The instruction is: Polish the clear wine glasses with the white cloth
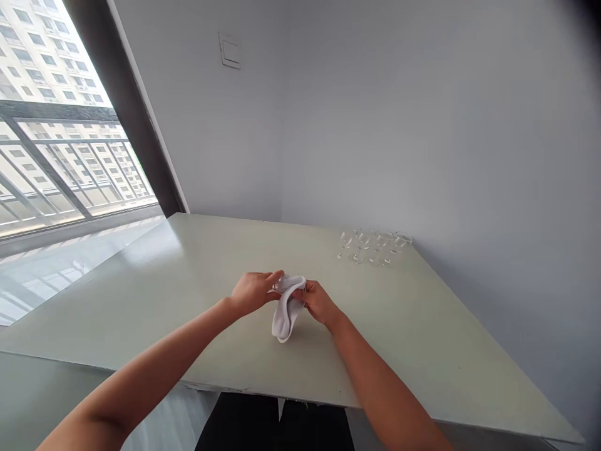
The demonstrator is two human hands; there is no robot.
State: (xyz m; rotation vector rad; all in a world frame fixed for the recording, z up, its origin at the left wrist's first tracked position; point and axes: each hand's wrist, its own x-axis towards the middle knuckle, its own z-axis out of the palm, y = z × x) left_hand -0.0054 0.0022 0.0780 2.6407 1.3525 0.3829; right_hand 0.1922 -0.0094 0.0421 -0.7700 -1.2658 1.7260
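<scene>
Your left hand [256, 291] grips a clear glass [277, 286]; your right hand [320, 302] pinches the white cloth [282, 321] against it. Press lightly, well clear of the glasses [363, 242] at two o'clock.

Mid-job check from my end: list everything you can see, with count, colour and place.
White cloth: one, white, between the hands above the table
Held glass: one, clear, at the left fingers, against the cloth
Stemmed glasses: several, overlapping too much to count, clear, far right of the table
Table: one, pale greenish, beneath the glasses
Walls: two, pale grey, meeting behind the table
Wall switch: one, whitish, on the left wall
Window frame: one, dark, left
Railing: one, grey, outside
Building: at least one, pale, beyond the railing
Left hand: one, bare, at the glass
Right hand: one, bare, gripping the cloth
</scene>
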